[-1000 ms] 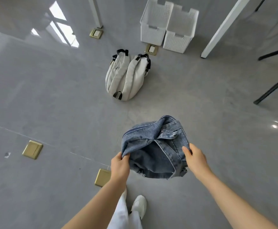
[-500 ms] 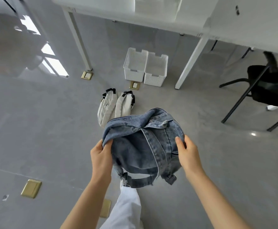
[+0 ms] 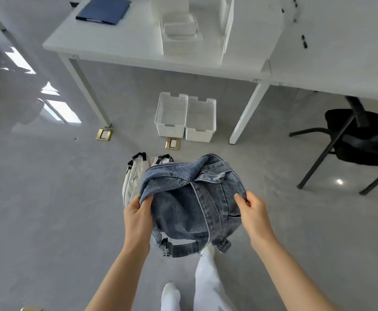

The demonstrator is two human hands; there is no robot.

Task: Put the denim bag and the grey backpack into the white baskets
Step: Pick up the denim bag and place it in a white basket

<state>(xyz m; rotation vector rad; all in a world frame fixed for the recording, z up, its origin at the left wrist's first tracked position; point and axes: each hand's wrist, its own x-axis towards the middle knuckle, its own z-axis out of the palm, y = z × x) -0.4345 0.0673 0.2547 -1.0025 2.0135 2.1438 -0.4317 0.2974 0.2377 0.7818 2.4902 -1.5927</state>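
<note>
I hold the blue denim bag [image 3: 190, 198] in the air in front of me, its straps hanging below. My left hand [image 3: 138, 214] grips its left edge and my right hand [image 3: 250, 209] grips its right edge. The grey backpack [image 3: 134, 176] lies on the floor just beyond, mostly hidden behind the denim bag. Two white perforated baskets stand side by side on the floor under a table: the left basket [image 3: 171, 115] and the right basket [image 3: 201, 121]. Both look empty.
A white table [image 3: 125, 41] with a blue folder [image 3: 103, 10] and white boxes spans above the baskets, its legs [image 3: 246, 115] on either side. A black chair [image 3: 358, 135] stands at the right. Brass floor sockets [image 3: 172, 143] sit near the baskets.
The view has tilted up and moved forward, so the table top now shows. The denim bag stays held in both hands and now covers most of the grey backpack.
</note>
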